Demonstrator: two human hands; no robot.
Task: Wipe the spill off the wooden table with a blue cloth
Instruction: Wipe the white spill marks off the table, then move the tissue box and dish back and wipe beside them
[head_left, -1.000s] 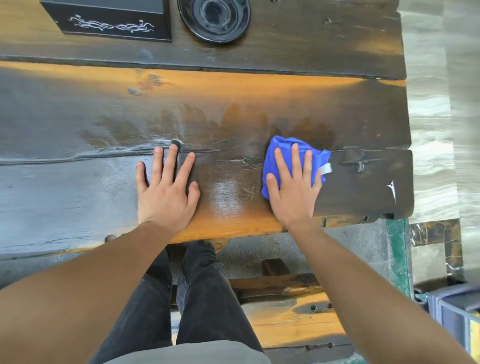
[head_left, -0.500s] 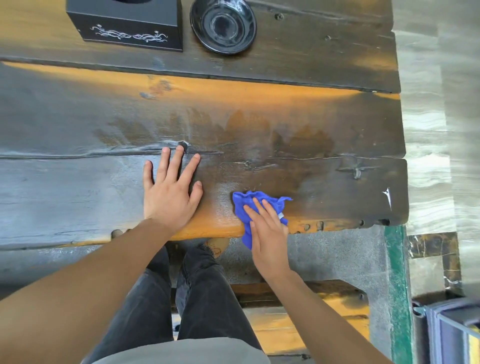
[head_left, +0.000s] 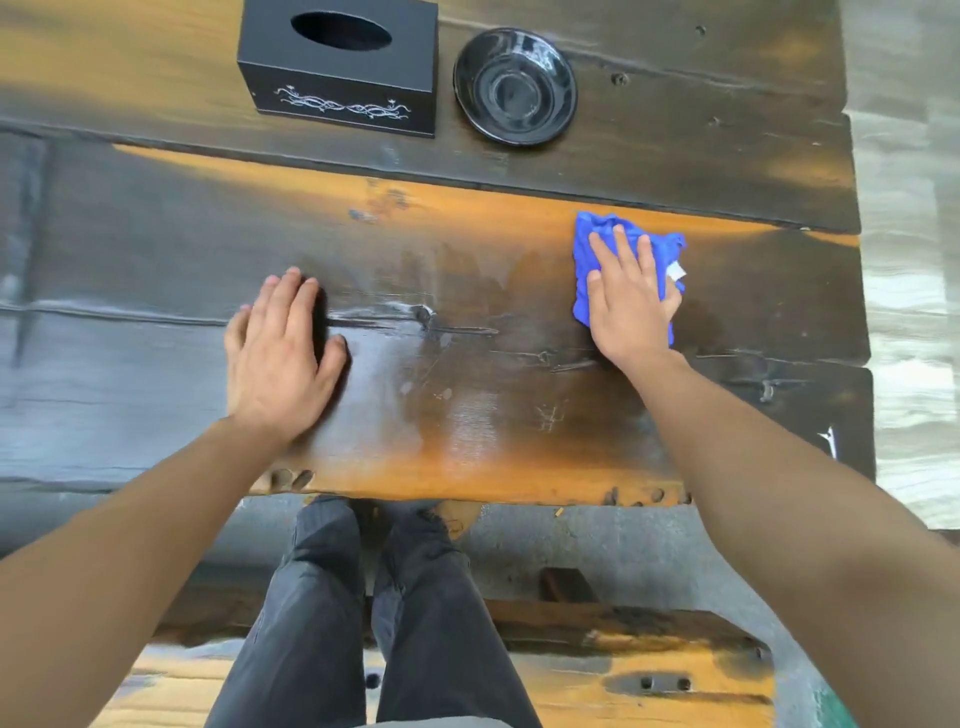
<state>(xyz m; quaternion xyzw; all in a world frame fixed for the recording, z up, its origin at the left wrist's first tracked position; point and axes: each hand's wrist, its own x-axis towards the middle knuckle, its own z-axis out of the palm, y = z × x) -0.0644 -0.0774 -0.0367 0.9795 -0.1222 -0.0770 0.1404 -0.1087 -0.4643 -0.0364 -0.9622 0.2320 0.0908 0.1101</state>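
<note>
A crumpled blue cloth (head_left: 592, 244) with a small white tag lies on the dark wooden table (head_left: 156, 249), right of centre. My right hand (head_left: 631, 301) presses flat on top of it, fingers spread. My left hand (head_left: 278, 358) rests palm down on the bare wood to the left, holding nothing. Between the hands the wood shows a damp, shiny patch with wet smears (head_left: 467, 410).
A black tissue box (head_left: 337, 78) and a black shallow dish (head_left: 514, 85) stand at the far side of the table. The table's right edge (head_left: 865, 312) meets a pale floor. Below the near edge are my dark trousers (head_left: 363, 613) and a wooden bench (head_left: 649, 675).
My right hand has slid the blue cloth from the near edge away and to the right. The left hand stays flat on the wood, its fingers drawn closer together.
</note>
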